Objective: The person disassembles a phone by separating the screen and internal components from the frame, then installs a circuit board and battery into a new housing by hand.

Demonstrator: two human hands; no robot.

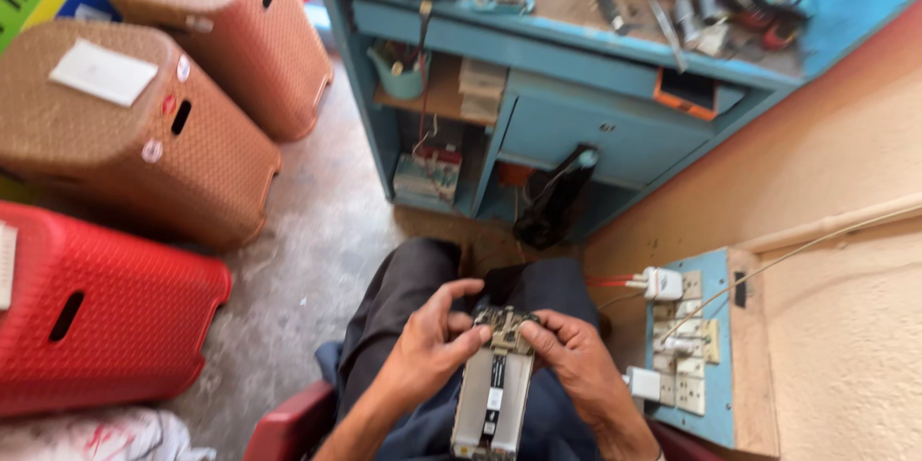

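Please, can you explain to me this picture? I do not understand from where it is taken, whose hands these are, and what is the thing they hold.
There is one picture, taken by a camera worn on a person's head, looking down at their lap. No machine is here, only two bare hands. The person sits, wearing dark trousers. The left hand and the right hand together hold an opened mobile phone, back cover off, so its circuit board shows at the top. The fingers of both hands touch that board. Ahead stands a blue workbench with tools on top. To the left are two brown plastic stools and a red plastic stool. On the wall at the right is a blue switchboard with white chargers plugged in.
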